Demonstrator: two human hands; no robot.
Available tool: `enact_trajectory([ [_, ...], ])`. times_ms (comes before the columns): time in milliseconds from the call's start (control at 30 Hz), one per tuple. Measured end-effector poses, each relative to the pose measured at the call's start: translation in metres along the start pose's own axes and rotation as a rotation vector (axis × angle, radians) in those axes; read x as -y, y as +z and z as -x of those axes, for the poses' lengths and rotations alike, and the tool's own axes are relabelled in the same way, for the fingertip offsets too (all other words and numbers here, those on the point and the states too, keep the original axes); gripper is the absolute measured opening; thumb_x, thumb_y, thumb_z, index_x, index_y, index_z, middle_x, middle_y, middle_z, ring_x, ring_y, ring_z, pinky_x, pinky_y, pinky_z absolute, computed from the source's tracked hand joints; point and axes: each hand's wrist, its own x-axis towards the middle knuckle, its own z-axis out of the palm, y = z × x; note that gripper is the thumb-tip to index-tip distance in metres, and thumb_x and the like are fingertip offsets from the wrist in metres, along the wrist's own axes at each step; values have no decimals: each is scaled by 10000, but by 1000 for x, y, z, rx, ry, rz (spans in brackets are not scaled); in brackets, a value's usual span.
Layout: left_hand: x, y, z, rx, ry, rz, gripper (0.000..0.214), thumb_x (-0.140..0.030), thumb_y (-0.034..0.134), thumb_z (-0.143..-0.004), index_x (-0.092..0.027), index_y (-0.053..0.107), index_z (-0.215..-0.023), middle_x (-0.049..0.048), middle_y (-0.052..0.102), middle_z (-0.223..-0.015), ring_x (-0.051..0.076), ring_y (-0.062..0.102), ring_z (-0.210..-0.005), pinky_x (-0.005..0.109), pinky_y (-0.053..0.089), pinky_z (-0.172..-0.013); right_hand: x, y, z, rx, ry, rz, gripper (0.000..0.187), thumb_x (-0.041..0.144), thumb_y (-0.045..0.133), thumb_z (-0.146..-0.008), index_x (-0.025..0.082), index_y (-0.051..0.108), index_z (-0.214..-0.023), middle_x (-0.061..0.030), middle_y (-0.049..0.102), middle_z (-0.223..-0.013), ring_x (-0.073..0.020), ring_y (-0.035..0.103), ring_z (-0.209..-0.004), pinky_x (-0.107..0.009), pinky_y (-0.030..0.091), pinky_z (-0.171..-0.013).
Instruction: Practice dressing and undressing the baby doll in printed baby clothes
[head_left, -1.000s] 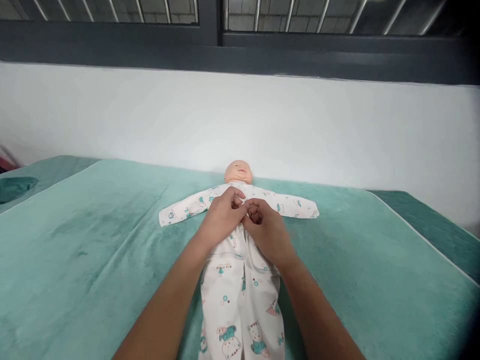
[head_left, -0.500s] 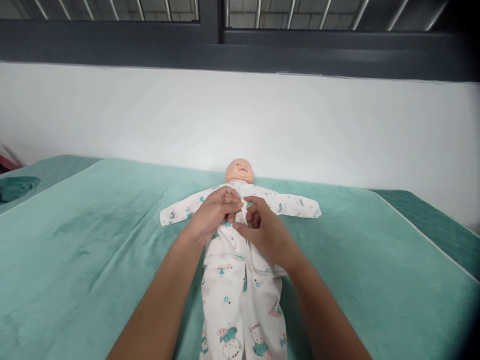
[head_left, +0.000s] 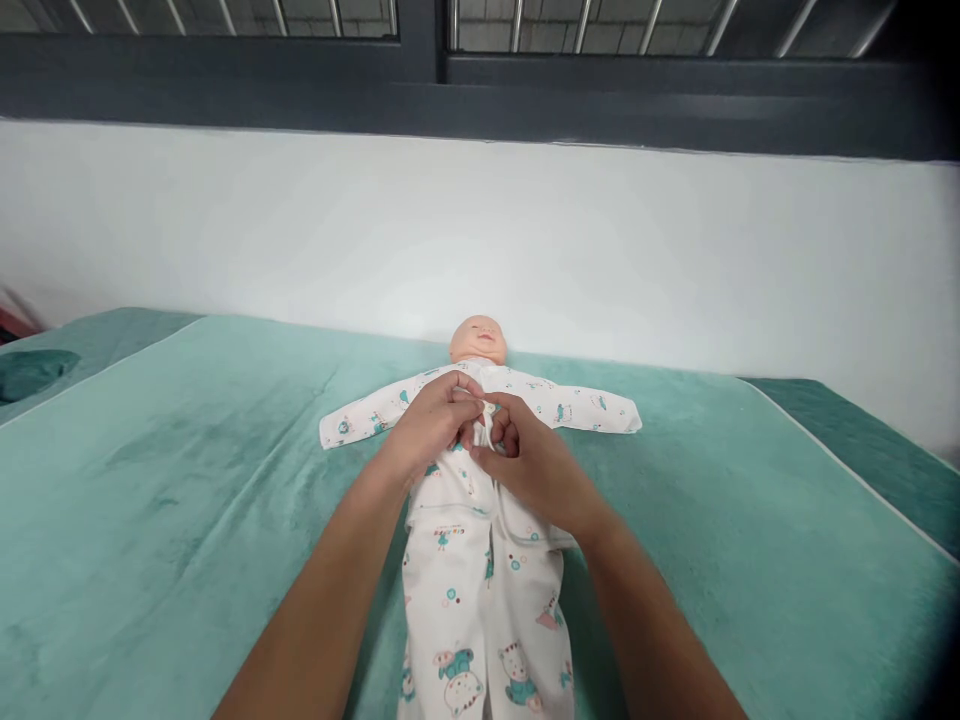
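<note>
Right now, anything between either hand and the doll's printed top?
Nothing visible: the left hand and right hand are both at the front of the white printed top, around chest level.

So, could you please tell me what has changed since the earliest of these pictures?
The left hand has drawn slightly leftward, away from the right hand, so more of the patterned shirt shows between them. Whether either let go is unclear. Both hands remain at its front; the doll's head, the sleeves and the green sheet are as they were.
</note>
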Motion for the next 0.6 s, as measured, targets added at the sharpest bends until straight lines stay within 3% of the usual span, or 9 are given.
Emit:
enact_trajectory([
  [233,-2,7,0,-41,9,-21,189,-177,525,-690,-213,518,-875,-70,493,-565,79,420,-441,226,298,-457,3,1,0,-19,-7,40,473,302,600,-806,316,501,-1269,49,500,-756,-128,481,-640,-266,394,-603],
  [433,-11,0,10,8,-4,-315,119,-230,507,-751,-225,565,-855,-37,566,-590,124,519,-522,234,340,-486,7,-3,8,-11,31,129,403,283,575,-800,304,494,-1195,41,578,-808,-132,505,-637,-265,377,-573],
  [567,-19,-11,22,53,50,-561,162,-340,544,-791,-218,627,-724,4,622,-682,144,539,-587,247,347,-502,13,-12,19,-1,86,276,77,299,541,-817,243,508,-858,34,567,-698,-133,463,-594,-260,299,-501],
  [600,-21,-13,24,58,66,-613,194,-364,555,-793,-219,635,-692,6,618,-673,145,527,-582,250,335,-496,14,-14,20,17,86,307,100,289,525,-823,231,478,-757,33,546,-653,-128,431,-570,-262,268,-485],
])
